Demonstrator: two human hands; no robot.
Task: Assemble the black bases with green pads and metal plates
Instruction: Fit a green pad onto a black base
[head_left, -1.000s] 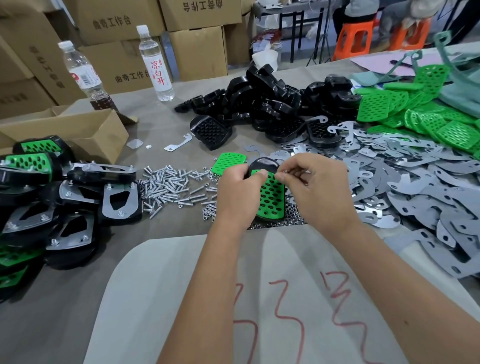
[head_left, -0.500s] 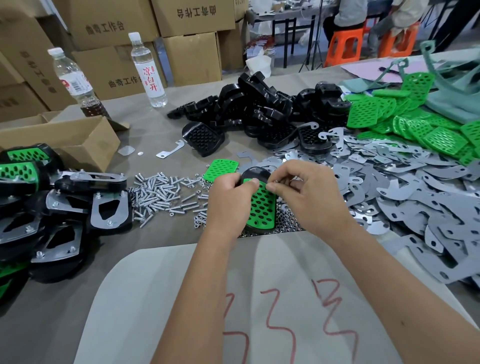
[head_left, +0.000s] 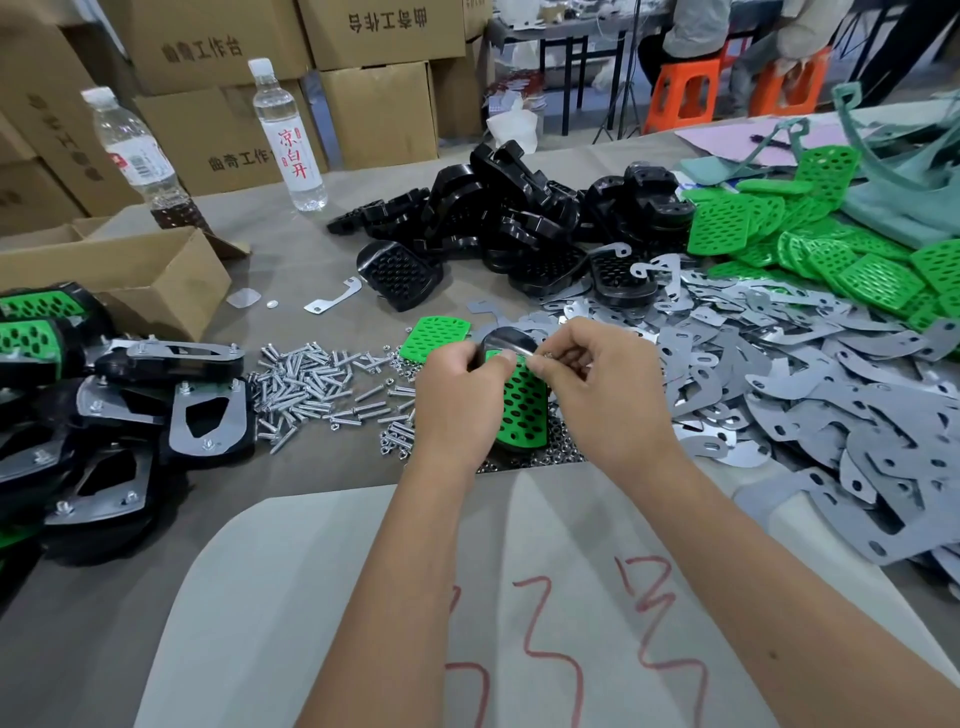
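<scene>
At the far left of the frame lies a heap of finished black bases with green perforated pads and screwed-on metal plates (head_left: 78, 395), beside an open brown cardboard box (head_left: 135, 280). Just right of them a scatter of small silver screws (head_left: 317, 387) covers the grey table (head_left: 291, 249). In the middle, the left hand (head_left: 457, 395) curls its fingers round the left edge of a black plastic base fitted with a bright green hole-patterned pad (head_left: 522, 405), which stands on the table with its rounded glossy black top end pointing away and uncovered. The right hand (head_left: 597, 384) pinches thumb and forefinger together at the pad's upper edge; what it pinches is too small to tell. Behind, at upper centre, loose black bases (head_left: 498, 218) are piled. To the right spreads a mass of flat grey metal plates (head_left: 810, 384), with loose green pads (head_left: 831, 244) heaped at upper right.
</scene>
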